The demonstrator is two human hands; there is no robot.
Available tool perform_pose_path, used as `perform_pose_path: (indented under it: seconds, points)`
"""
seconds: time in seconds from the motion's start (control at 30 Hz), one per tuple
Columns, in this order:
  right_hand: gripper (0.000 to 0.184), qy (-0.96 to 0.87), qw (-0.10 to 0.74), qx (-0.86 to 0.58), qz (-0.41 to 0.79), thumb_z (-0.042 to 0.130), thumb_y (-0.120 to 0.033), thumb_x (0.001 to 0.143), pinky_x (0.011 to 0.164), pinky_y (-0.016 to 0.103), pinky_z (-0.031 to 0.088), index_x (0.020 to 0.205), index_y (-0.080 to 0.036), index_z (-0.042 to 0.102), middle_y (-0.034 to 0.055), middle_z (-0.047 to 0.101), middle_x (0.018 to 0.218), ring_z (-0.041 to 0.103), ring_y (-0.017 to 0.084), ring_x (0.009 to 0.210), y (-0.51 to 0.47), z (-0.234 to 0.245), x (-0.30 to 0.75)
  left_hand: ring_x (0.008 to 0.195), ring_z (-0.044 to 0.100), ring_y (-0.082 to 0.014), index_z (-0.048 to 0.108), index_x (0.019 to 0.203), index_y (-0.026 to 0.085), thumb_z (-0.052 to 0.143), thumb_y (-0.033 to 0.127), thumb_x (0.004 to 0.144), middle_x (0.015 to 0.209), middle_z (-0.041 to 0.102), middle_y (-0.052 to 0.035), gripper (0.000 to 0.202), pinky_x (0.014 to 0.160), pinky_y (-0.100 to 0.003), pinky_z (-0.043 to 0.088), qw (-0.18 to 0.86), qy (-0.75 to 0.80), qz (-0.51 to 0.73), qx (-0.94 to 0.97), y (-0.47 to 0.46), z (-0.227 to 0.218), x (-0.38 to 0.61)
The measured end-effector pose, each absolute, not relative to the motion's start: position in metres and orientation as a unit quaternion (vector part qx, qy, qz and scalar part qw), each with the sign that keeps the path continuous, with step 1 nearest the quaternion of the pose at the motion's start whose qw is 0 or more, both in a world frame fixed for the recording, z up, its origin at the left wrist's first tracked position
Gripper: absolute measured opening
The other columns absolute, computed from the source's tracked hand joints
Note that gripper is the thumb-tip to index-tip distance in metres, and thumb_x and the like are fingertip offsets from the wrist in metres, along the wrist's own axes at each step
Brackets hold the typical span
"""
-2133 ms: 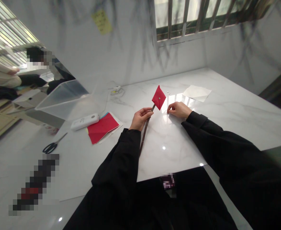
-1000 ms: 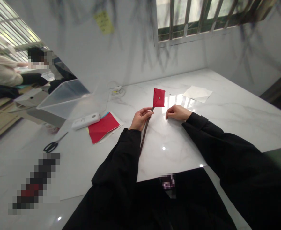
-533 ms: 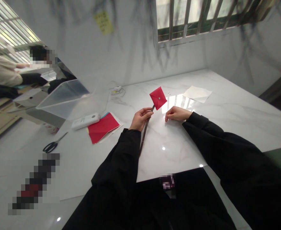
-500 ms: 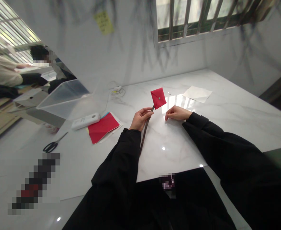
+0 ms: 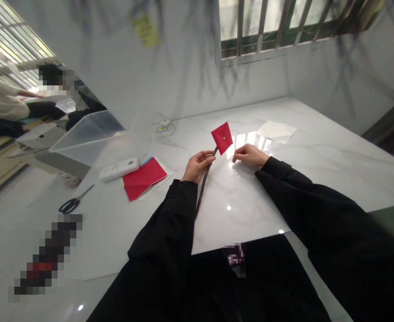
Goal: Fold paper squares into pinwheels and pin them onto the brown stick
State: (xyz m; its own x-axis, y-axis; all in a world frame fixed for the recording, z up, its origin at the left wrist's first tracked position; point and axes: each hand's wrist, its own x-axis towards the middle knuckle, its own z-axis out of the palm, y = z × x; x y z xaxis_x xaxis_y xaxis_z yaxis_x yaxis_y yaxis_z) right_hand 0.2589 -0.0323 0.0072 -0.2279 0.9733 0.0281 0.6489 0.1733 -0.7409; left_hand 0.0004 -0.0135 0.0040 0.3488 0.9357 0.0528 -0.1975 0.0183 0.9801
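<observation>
A red paper pinwheel [image 5: 222, 138], folded into a small square with a shiny pin near its middle, sits at the top of a thin brown stick [image 5: 201, 190]. My left hand [image 5: 198, 166] pinches this stick just below the paper, thumb and fingers closed on it. To the right, my right hand [image 5: 248, 155] hovers low over the white table, apart from the pinwheel. Its fingers are curled in, and nothing shows in them. Behind the pinwheel lie a few tiny shiny bits [image 5: 236, 130].
Red sheets [image 5: 143, 179] lie in a pile beside a white elongated device [image 5: 119, 170]. Scissors [image 5: 76, 200] are at left, a clear bin [image 5: 89, 138] behind. A white sheet [image 5: 276, 131] lies at the back right, a coiled cable [image 5: 165, 129] by the wall. People sit far left.
The red paper has turned slightly on its stick. My right hand has risen a little, its fingers still curled. My left hand stays almost in place.
</observation>
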Motion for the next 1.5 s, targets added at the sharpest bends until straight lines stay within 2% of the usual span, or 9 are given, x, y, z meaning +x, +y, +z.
perform_pose_path:
  seconds: [0.3,0.47,0.6,0.73,0.87,0.97,1.1,1.2,1.5]
  points:
    - [0.070,-0.617,0.390,-0.645,0.226,0.056,-0.025,0.077,0.068,0.030,0.039,0.145,-0.010,0.058,-0.0013,0.060,0.065,0.046,0.016,0.061,-0.030,0.002,0.264,0.069,0.058,-0.0115,0.077,0.097,0.017,0.095,0.037,0.061,0.084,0.075,-0.0044,0.045,0.069,-0.028,0.043,0.629,0.341,0.450,0.535,-0.013,0.003,0.000]
    - [0.032,-0.729,0.247,-0.544,0.334,0.056,-0.034,0.078,0.061,0.029,0.032,0.087,-0.014,0.079,-0.0019,0.051,0.057,0.041,0.013,0.058,-0.031,0.009,0.265,0.069,0.058,-0.0119,0.078,0.098,0.017,0.095,0.037,0.061,0.084,0.075,-0.0043,0.046,0.068,-0.028,0.042,0.628,0.344,0.449,0.535,-0.014,0.003,0.000]
    - [0.032,-0.710,0.251,-0.574,0.321,0.053,-0.035,0.080,0.062,0.029,0.031,0.075,-0.015,0.077,-0.0017,0.050,0.055,0.044,0.013,0.058,-0.029,0.007,0.263,0.068,0.057,-0.0109,0.077,0.097,0.017,0.096,0.037,0.060,0.083,0.075,-0.0040,0.046,0.069,-0.027,0.043,0.632,0.340,0.450,0.532,-0.014,0.003,0.000]
    - [0.034,-0.662,0.311,-0.632,0.255,0.055,-0.028,0.079,0.068,0.029,0.036,0.100,-0.015,0.078,-0.0003,0.059,0.062,0.051,0.016,0.063,-0.029,0.004,0.263,0.067,0.057,-0.0101,0.078,0.096,0.017,0.096,0.037,0.059,0.082,0.075,-0.0035,0.046,0.068,-0.026,0.043,0.634,0.337,0.452,0.529,-0.013,0.003,0.000]
    - [0.067,-0.626,0.387,-0.644,0.210,0.055,-0.022,0.079,0.070,0.031,0.040,0.145,-0.013,0.057,-0.0024,0.059,0.061,0.051,0.018,0.062,-0.035,0.007,0.263,0.068,0.059,-0.0111,0.078,0.098,0.017,0.097,0.038,0.060,0.083,0.075,-0.0038,0.047,0.069,-0.027,0.045,0.631,0.339,0.442,0.539,-0.012,0.002,0.000]
    - [0.073,-0.627,0.414,-0.636,0.178,0.054,-0.021,0.081,0.073,0.033,0.043,0.154,-0.014,0.050,0.0004,0.064,0.068,0.048,0.018,0.062,-0.038,0.013,0.262,0.075,0.064,-0.0143,0.079,0.099,0.017,0.096,0.038,0.061,0.085,0.076,-0.0051,0.047,0.075,-0.029,0.048,0.628,0.335,0.426,0.558,-0.012,0.001,0.000]
    - [0.043,-0.669,0.328,-0.633,0.209,0.054,-0.023,0.083,0.069,0.031,0.040,0.117,-0.015,0.078,0.0026,0.065,0.068,0.046,0.016,0.061,-0.038,0.019,0.265,0.080,0.067,-0.0160,0.079,0.100,0.018,0.096,0.038,0.062,0.087,0.077,-0.0061,0.046,0.080,-0.030,0.050,0.628,0.324,0.419,0.570,-0.012,0.000,-0.001]
    - [0.028,-0.703,0.221,-0.624,0.258,0.056,-0.025,0.081,0.063,0.030,0.034,0.082,-0.015,0.082,0.0018,0.060,0.059,0.046,0.014,0.058,-0.035,0.019,0.269,0.077,0.066,-0.0150,0.079,0.099,0.017,0.096,0.039,0.062,0.086,0.077,-0.0059,0.046,0.077,-0.029,0.049,0.629,0.328,0.428,0.559,-0.012,0.000,0.000]
    - [0.028,-0.714,0.232,-0.619,0.230,0.056,-0.024,0.082,0.063,0.030,0.032,0.081,-0.016,0.082,0.0011,0.059,0.059,0.045,0.013,0.058,-0.037,0.014,0.264,0.068,0.060,-0.0094,0.078,0.099,0.017,0.097,0.036,0.059,0.085,0.075,-0.0036,0.048,0.068,-0.025,0.046,0.654,0.326,0.453,0.511,-0.013,0.006,-0.002]
